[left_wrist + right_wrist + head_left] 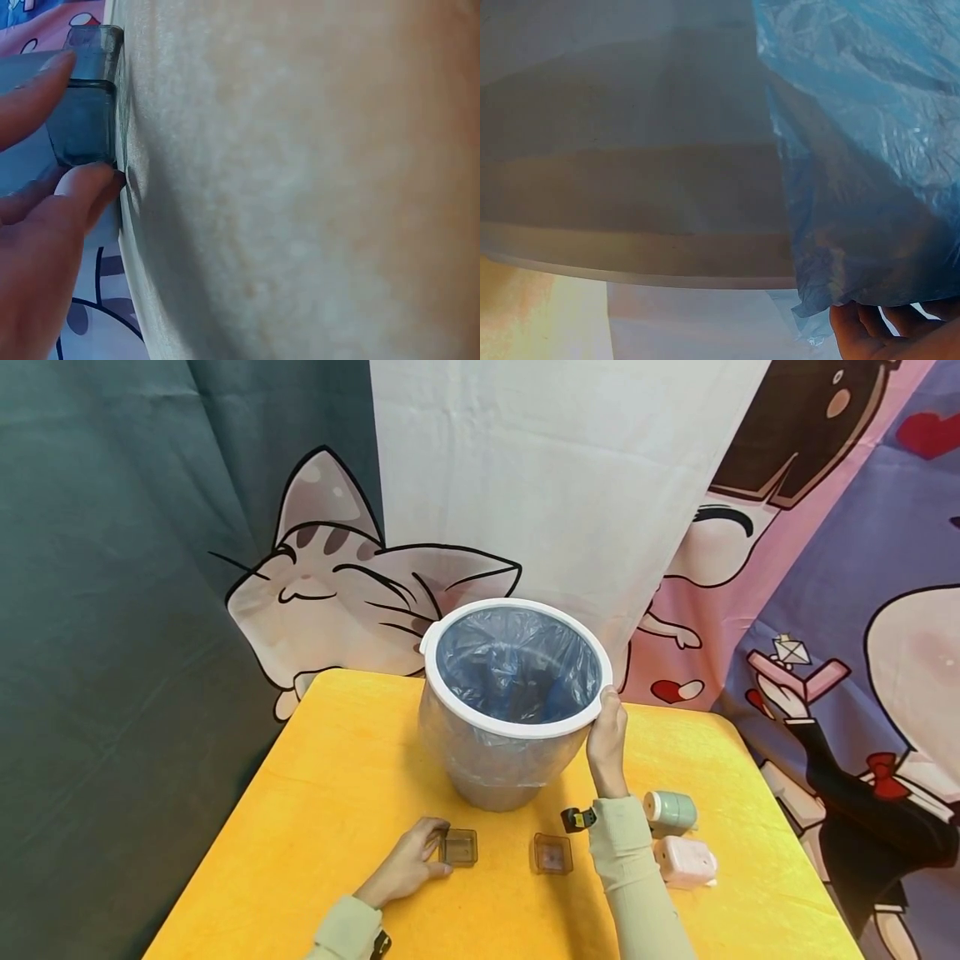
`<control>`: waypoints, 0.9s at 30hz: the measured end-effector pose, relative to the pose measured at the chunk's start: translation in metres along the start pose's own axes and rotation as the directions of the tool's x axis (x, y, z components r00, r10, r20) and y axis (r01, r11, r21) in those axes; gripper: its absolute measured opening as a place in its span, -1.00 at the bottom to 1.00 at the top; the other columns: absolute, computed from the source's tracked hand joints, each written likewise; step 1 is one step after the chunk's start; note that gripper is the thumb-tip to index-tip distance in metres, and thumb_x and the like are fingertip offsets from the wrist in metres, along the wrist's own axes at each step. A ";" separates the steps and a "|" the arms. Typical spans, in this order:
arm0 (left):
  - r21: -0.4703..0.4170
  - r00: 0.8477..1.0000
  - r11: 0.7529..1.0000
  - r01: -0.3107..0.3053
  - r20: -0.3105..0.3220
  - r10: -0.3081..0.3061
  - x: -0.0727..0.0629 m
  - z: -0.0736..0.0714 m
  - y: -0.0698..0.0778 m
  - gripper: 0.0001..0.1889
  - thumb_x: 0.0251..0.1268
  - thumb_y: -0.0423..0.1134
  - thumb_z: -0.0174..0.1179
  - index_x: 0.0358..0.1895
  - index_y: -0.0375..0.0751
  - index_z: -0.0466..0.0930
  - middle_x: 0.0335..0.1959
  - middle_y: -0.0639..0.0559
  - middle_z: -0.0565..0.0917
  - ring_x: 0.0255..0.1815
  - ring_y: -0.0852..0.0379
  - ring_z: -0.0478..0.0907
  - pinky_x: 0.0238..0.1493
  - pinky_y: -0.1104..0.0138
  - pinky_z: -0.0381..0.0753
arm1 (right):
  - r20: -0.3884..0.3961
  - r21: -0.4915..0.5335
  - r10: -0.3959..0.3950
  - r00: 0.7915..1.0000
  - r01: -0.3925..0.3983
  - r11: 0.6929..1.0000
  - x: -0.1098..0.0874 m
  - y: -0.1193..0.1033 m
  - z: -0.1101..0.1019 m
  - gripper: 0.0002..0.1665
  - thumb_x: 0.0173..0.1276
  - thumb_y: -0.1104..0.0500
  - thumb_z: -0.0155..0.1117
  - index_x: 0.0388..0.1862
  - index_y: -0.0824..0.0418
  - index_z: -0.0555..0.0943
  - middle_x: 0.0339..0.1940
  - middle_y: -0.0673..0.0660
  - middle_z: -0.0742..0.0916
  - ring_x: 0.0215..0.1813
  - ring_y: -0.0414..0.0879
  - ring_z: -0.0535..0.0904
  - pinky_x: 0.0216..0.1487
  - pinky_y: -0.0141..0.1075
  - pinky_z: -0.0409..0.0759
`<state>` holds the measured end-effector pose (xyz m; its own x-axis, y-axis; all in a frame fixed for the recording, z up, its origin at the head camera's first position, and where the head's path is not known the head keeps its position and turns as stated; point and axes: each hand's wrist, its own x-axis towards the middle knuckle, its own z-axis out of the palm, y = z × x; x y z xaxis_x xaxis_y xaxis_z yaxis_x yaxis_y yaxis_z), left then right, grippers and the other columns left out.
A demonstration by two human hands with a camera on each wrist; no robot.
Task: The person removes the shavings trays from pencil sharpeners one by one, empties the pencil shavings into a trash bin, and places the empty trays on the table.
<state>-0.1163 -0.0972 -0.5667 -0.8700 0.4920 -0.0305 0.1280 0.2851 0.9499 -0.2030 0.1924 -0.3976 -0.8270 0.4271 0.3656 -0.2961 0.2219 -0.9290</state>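
A grey trash can with a white rim stands on the yellow table, lined with a thin translucent bag. At the can's right side my right hand grips the rim; in the right wrist view its fingertips sit by the bag's edge. My left hand holds a small clear smoky plastic box on the tabletop, thumb and fingers at opposite sides. In the left wrist view that box looks bluish. A similar small box sits to its right, apart from both hands.
On the right of the table lie a green-and-white cylindrical object and a pink block-like object, beside my right forearm. Behind the table hangs a cartoon-printed curtain, with a dark green cloth at the left.
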 end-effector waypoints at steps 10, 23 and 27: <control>0.208 0.999 0.978 -0.008 -0.037 0.016 0.001 0.001 0.007 -0.34 -0.02 -0.35 0.35 0.18 -0.45 0.26 0.13 -0.24 0.37 0.19 -0.19 0.33 0.17 0.10 0.42 | 0.009 0.022 -0.010 1.000 0.010 1.000 0.000 -0.001 0.005 -0.40 0.48 -0.05 -0.34 0.05 0.31 0.55 -0.02 0.20 0.61 -0.07 -0.12 0.44 0.11 -0.24 0.38; 0.302 0.999 0.953 0.027 -0.047 -0.013 0.004 0.001 0.006 -0.34 -0.04 -0.32 0.37 0.18 -0.39 0.29 0.11 -0.19 0.39 0.06 -0.12 0.42 0.03 0.10 0.53 | 0.098 -0.025 0.004 0.995 -0.001 1.000 0.000 -0.002 -0.005 -0.38 0.47 -0.18 -0.30 0.16 0.16 0.50 0.08 0.12 0.58 0.04 -0.10 0.44 0.20 -0.16 0.35; 0.310 0.998 0.949 0.058 -0.042 -0.047 0.001 -0.001 0.009 -0.27 -0.03 -0.26 0.37 0.24 -0.39 0.26 0.20 -0.25 0.35 0.19 -0.24 0.33 0.16 -0.06 0.38 | 0.197 -0.040 0.028 0.980 -0.020 0.999 -0.004 -0.005 -0.016 -0.37 0.46 -0.24 -0.37 0.28 0.03 0.40 0.23 0.06 0.49 0.22 -0.08 0.36 0.29 -0.03 0.29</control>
<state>-0.1163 -0.0947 -0.5578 -0.8944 0.4430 -0.0621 0.2188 0.5544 0.8030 -0.1909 0.2034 -0.3935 -0.9128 0.2519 0.3214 -0.2602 0.2479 -0.9332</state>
